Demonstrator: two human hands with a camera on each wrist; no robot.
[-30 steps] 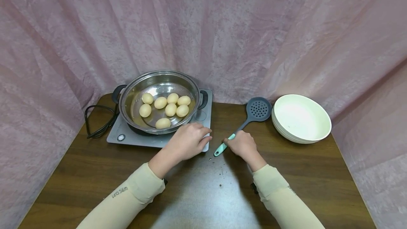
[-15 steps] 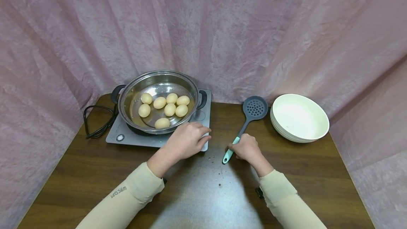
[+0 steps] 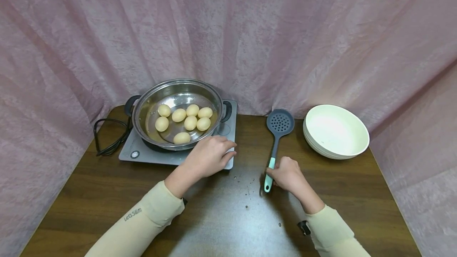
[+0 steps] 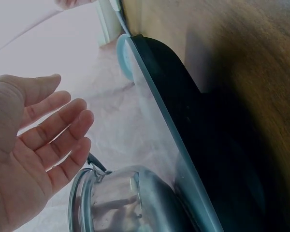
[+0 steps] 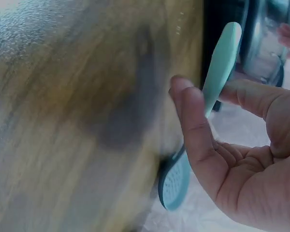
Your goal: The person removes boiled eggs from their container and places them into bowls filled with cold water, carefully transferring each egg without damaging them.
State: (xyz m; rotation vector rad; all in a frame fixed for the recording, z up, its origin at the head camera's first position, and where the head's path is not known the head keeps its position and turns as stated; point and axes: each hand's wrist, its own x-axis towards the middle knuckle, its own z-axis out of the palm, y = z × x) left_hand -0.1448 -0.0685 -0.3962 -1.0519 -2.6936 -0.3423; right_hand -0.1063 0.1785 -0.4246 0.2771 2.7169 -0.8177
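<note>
My right hand (image 3: 287, 174) pinches the mint green handle of a skimmer (image 3: 280, 123) between thumb and fingers. The skimmer's grey perforated head points toward the curtain; in the right wrist view the handle (image 5: 221, 67) is tilted up off the table. My left hand (image 3: 210, 156) hovers over the front right corner of the hot plate (image 3: 157, 157), beside the steel pot (image 3: 182, 146). In the left wrist view that hand (image 4: 43, 140) has relaxed, slightly bent fingers and holds nothing. Several pale brown eggs (image 3: 190, 123) lie in shallow water inside the pot.
A stack of cream bowls (image 3: 335, 132) stands at the back right, beside the skimmer's head. A black cord (image 3: 110, 146) loops left of the hot plate. Small crumbs dot the wooden table (image 3: 228, 217). A pink curtain (image 3: 250, 43) hangs behind and at both sides.
My right hand has moved right and toward me with the skimmer's handle. The skimmer has swung from slanted to nearly straight away from me. The left hand has stayed in place.
</note>
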